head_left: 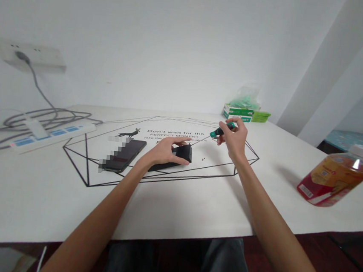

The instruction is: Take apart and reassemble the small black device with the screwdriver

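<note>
My left hand (pixel 166 150) grips a black rectangular device (pixel 186 152) on the white table, its fingers and thumb wrapped round the body. In my right hand (pixel 232 136) is a screwdriver (pixel 218 132) with a green and black handle, held at a slant. Its thin shaft points down and left, and the tip reaches the right end of the device; whether it sits in a screw is too small to tell. Several tiny dark bits (pixel 203 159) lie on the table just right of the device. A dark phone (pixel 125 155) lies left of my left hand.
At the left are a white power strip (pixel 56 134) and coiled grey cables (pixel 55 117). An orange drink bottle (pixel 333 176) stands on the table (pixel 186 222) at the right. Green and white boxes (pixel 239 112) with a plastic bag (pixel 247 97) on top are near the wall.
</note>
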Demonstrator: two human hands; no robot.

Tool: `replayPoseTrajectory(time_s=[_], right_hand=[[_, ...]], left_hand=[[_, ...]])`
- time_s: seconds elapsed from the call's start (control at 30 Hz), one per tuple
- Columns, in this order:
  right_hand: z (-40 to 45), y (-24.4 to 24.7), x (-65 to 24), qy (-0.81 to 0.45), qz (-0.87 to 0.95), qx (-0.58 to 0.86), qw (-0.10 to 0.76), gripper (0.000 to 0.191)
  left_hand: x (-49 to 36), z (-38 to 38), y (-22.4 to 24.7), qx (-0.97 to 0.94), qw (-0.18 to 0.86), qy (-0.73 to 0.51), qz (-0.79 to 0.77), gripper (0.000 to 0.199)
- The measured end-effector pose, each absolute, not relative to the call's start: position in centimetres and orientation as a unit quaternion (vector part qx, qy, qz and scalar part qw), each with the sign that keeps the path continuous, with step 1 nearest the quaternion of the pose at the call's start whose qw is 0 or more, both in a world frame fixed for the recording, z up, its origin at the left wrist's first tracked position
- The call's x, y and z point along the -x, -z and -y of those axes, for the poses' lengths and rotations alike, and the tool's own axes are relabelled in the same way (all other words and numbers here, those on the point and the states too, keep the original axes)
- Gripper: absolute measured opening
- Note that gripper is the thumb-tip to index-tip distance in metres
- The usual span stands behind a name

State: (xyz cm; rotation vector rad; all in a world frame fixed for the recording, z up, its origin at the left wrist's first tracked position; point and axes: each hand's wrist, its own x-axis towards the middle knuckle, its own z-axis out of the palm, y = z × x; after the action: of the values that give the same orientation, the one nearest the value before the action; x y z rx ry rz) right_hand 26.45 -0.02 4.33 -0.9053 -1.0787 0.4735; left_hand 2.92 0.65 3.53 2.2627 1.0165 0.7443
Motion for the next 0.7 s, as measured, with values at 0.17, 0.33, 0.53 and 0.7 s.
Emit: replayPoseTrajectory(time_s=[0.17, 0.33, 0.53, 0.7], right_hand=[[-1.3, -2.3, -28.3, -0.294, 0.52, 0.487, 0.637, 0.042], [-1.9, -0.3, -30.2, -0.432, 0.494, 0.506, 0.56, 0.029], [-1.2, 0.9, -31.2, -0.421, 0.546, 0.54, 0.483, 0.04], [-0.6, 0.2, -31.7, -0.489, 0.536, 0.543, 0.422, 0.034]], left_hand=[[-2.9, -1.1, -2.3, -0.848, 0.253, -0.257, -0.388, 0.087], [-3.3, -1.1, -1.4, -0.854, 0.239, -0.236, -0.397, 0.084], [-3.4, -1.3, -0.7, -0.868, 0.217, -0.212, -0.394, 0.084], [-3.4, -1.4, -0.6, -0.88, 0.181, -0.184, -0.398, 0.081]])
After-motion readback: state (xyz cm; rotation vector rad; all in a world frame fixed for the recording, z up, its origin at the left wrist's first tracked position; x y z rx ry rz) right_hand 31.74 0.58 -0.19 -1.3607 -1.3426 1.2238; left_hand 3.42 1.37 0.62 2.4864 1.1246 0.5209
